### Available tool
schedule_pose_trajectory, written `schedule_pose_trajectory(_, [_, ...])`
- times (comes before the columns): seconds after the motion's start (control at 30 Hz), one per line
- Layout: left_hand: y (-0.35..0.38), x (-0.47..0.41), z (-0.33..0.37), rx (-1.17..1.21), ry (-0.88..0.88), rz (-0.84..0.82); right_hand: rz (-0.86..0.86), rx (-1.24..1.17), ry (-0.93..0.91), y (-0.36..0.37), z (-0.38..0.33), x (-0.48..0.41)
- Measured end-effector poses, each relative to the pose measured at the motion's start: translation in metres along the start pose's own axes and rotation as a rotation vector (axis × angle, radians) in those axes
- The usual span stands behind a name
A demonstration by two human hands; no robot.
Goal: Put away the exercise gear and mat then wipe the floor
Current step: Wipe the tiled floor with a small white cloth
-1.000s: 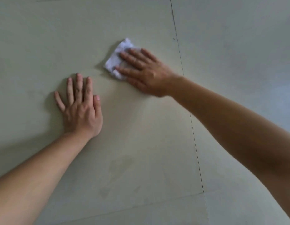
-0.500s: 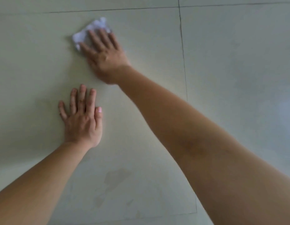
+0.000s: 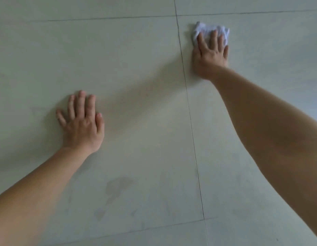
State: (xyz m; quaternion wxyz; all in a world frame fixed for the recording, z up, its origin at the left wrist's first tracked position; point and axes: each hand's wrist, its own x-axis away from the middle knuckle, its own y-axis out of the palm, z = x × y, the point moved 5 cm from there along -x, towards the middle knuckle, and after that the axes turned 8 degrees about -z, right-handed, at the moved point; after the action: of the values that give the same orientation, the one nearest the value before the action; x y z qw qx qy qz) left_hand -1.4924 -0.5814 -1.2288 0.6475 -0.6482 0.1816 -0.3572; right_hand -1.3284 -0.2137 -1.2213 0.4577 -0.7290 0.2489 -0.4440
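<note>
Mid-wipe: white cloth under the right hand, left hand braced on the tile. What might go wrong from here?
1. The right hand presses the bunched white cloth with flat fingers, not gripping it, so it may slip free or skip patches.
2. The left hand bears flat on the floor; on damp tile it might slide.
3. The dark smudge near the person lies far from the cloth and could get missed.

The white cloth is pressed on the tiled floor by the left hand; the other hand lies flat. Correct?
No. In the head view the right hand presses the white cloth on the tiled floor; the left hand lies flat.
</note>
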Motion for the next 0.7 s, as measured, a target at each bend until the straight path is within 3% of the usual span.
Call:
schedule_pose_trajectory(0.13, [-0.014, -0.021, 0.042, 0.044, -0.057, 0.037, -0.028, 0.049, -0.225, 0.033, -0.007, 0.059])
schedule_pose_trajectory(0.33, [0.003, -0.073, 0.183, 0.061, 0.199, -0.144, -0.076, 0.136, -0.427, 0.055, 0.009, 0.115])
schedule_pose_trajectory(0.4, [0.014, -0.079, 0.2, 0.013, 0.182, -0.193, -0.057, 0.116, -0.373, 0.046, 0.029, 0.1])
schedule_pose_trajectory(0.53, [0.021, -0.076, 0.196, -0.044, 0.206, -0.13, -0.016, 0.036, -0.108, 0.011, 0.069, 0.037])
schedule_pose_trajectory(0.7, [0.02, -0.077, 0.198, -0.079, 0.207, -0.115, 0.012, -0.033, 0.073, -0.027, 0.063, -0.045])
